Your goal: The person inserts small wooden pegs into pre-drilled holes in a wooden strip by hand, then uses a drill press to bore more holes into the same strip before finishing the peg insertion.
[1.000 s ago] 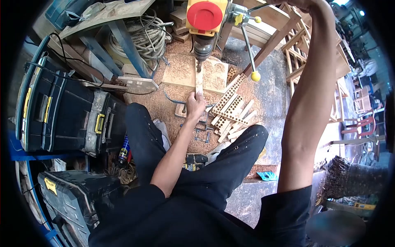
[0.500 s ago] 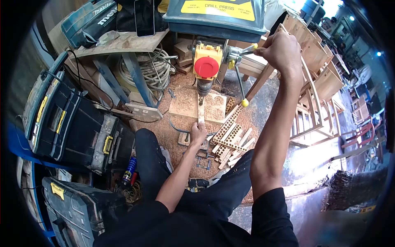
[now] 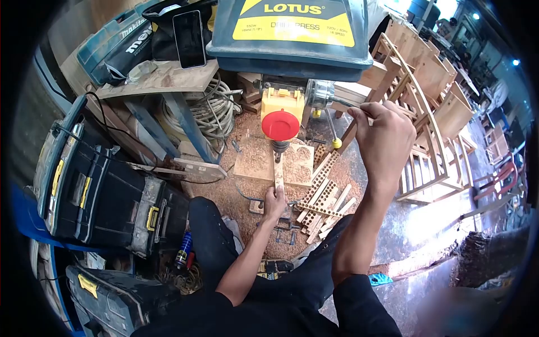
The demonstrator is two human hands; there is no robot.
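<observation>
My left hand (image 3: 274,203) grips the near end of a narrow wooden strip (image 3: 279,175), which lies on a wooden board (image 3: 250,163) strewn with shavings. Over the strip's far part stands the chuck (image 3: 279,147) of a drill press (image 3: 283,106), with its bit right at the wood. My right hand (image 3: 387,132) is closed around the end of a feed lever (image 3: 343,102) on the press's right side; its knob is hidden in the fingers. Another lever with a yellow knob (image 3: 336,143) points down beside it.
Drilled strips (image 3: 323,194) with rows of holes lie stacked right of the board, amid sawdust. Black toolboxes (image 3: 106,191) stand on the left. A phone (image 3: 190,39) rests on a wooden bench (image 3: 163,76) beside coiled cable (image 3: 210,112). Wooden chair frames (image 3: 432,163) occupy the right.
My right hand has pulled the feed lever downward and toward me. My left hand still holds the strip under the chuck. The whole view has shifted slightly.
</observation>
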